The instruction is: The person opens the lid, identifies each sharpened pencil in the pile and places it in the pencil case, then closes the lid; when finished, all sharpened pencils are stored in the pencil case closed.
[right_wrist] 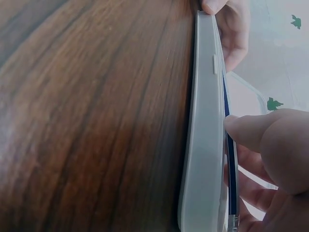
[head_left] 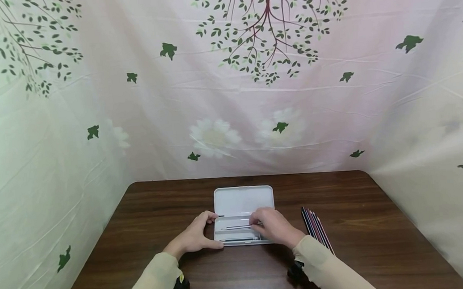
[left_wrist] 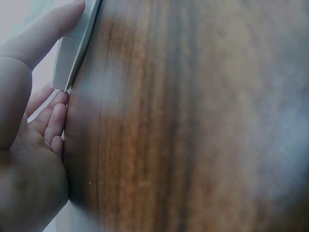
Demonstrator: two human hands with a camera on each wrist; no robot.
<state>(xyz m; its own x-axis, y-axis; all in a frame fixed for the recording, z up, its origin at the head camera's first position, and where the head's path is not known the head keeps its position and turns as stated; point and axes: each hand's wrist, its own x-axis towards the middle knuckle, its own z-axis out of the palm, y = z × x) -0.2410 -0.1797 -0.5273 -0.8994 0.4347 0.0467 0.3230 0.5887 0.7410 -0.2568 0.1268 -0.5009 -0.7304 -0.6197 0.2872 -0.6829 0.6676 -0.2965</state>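
A white pencil case (head_left: 243,199) lies on the brown table with its lid raised at the back. My left hand (head_left: 195,235) grips the case's left end, thumb at the front corner and fingers at the back. In the left wrist view the thumb (left_wrist: 48,31) rests on the case's edge (left_wrist: 72,53). Over the right half of the case, my right hand (head_left: 275,225) pinches a slim dark-blue pencil (right_wrist: 232,179) with a silvery end between thumb and fingers. Another pencil (head_left: 240,239) lies in the front compartment. The right hand hides the case's right part.
Several coloured pencils (head_left: 317,228) lie in a bundle on the table, right of the case, partly behind the right sleeve (head_left: 324,259). The table (head_left: 170,198) has rounded far corners. A cloth curtain (head_left: 153,123) printed with trees and birds hangs around it.
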